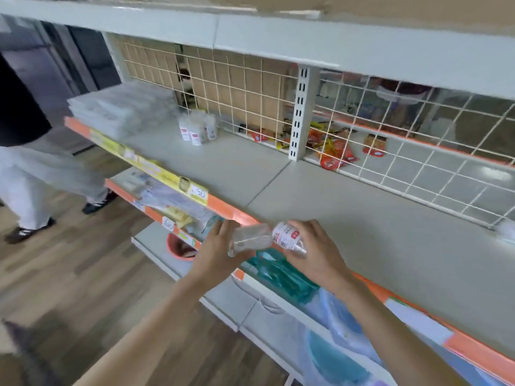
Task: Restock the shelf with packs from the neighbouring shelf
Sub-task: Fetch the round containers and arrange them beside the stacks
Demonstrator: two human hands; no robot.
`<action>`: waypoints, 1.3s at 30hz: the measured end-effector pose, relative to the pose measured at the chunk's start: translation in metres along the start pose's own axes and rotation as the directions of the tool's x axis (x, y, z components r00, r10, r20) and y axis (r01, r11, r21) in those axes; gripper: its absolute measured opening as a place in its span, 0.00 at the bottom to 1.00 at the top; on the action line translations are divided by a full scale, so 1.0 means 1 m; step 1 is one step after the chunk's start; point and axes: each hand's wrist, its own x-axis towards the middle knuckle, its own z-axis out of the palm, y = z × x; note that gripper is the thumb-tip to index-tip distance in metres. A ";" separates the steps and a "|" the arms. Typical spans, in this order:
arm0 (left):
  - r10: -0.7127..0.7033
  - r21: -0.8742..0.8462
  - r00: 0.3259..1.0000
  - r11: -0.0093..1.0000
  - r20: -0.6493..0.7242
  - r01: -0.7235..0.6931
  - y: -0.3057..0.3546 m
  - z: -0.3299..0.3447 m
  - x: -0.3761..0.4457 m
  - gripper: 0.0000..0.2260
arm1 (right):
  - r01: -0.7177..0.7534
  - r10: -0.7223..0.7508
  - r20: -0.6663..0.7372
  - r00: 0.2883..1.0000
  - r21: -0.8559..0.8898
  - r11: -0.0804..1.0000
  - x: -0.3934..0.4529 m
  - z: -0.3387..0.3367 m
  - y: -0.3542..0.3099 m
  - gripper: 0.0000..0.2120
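My left hand (220, 253) grips a clear little bottle (249, 240), tipped on its side. My right hand (316, 254) holds a small bottle with a white label (288, 235), tipped too. The two bottles touch, just over the orange front edge of the grey shelf (320, 218). Under my hands lie teal packs (281, 277) on the shelf below. Far back on the left of my shelf stands a bunch of the same small bottles (197, 129), beside a pile of flat clear packs (122, 107). Behind the white wire grid (250, 87) lie red and yellow snack bags (333, 150). A person in grey trousers (41, 179) walks on the wood floor at the left.
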 end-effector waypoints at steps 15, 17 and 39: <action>-0.167 0.000 0.982 0.986 -0.083 0.168 -0.174 -0.112 0.020 0.25 | 0.085 -0.087 0.057 0.995 0.033 0.996 0.124 0.130 -0.130 0.23; -0.175 -0.008 0.982 0.985 -0.073 0.175 -0.188 -0.114 0.035 0.25 | 0.077 -0.079 0.058 0.995 0.041 0.996 0.147 0.140 -0.131 0.22; 0.068 0.026 0.989 0.997 0.133 -0.073 -0.294 -0.137 0.277 0.25 | -0.250 0.251 -0.101 0.963 0.022 0.968 0.331 0.190 -0.122 0.24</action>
